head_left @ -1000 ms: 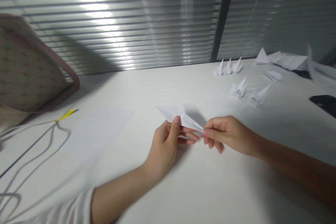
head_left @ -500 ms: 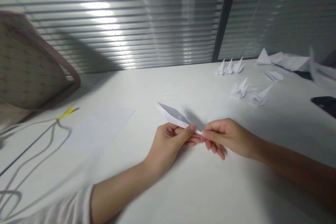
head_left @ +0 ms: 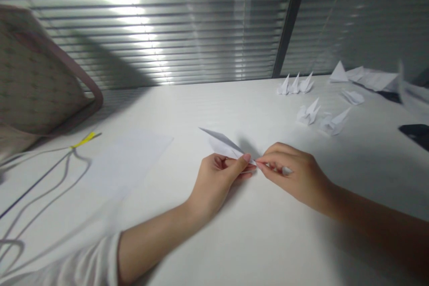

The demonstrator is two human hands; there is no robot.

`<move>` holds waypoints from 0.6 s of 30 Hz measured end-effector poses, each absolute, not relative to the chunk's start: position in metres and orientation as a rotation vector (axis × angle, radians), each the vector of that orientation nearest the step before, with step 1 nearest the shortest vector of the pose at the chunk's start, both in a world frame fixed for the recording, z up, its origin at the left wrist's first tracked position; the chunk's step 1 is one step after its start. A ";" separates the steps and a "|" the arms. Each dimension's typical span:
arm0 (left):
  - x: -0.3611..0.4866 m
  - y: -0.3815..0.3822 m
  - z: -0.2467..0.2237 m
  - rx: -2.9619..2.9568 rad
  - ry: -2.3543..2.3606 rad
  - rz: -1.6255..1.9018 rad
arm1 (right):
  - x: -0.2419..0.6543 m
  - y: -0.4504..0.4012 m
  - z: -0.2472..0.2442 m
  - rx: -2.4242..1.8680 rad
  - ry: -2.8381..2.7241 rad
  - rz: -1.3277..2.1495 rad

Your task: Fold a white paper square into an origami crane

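A narrow folded white paper piece [head_left: 223, 145] is being held just above the table [head_left: 268, 241], between the two hands. Its middle is being pinched by the left hand [head_left: 214, 187], the thumb lying across the fold and the fingers curled behind it. Its slim inner end is being gripped by the right hand [head_left: 295, 176], closed narrowly around the paper between thumb and fingers. The layers are being kept together by this close, two-handed pinch, which suits careful work near the crease. Folded paper figures [head_left: 307, 114] are standing well apart to the right, and a flat paper sheet [head_left: 130, 163] is lying to the left.
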State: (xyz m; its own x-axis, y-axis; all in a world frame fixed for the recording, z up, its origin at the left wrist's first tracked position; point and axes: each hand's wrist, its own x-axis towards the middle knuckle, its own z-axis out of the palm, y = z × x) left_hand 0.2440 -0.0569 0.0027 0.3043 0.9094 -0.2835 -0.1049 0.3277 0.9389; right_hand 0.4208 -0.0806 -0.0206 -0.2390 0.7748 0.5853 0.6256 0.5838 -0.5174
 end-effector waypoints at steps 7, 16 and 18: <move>0.244 -0.056 -0.002 1.099 1.022 0.794 | 0.415 -0.081 -0.018 -1.106 -1.922 0.215; 0.244 -0.056 -0.002 1.078 1.057 0.776 | 0.415 -0.079 -0.017 -1.108 -1.894 0.299; 0.244 -0.057 -0.003 1.084 1.051 0.771 | 0.415 -0.079 -0.016 -1.111 -1.897 0.299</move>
State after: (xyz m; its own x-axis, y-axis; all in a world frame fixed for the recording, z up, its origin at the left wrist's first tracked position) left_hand 0.2436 -0.0567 -0.0031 0.3353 0.8969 -0.2885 -0.0054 0.3080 0.9514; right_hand 0.4150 -0.0788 -0.0164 -0.2017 0.7939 0.5737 0.5791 0.5690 -0.5839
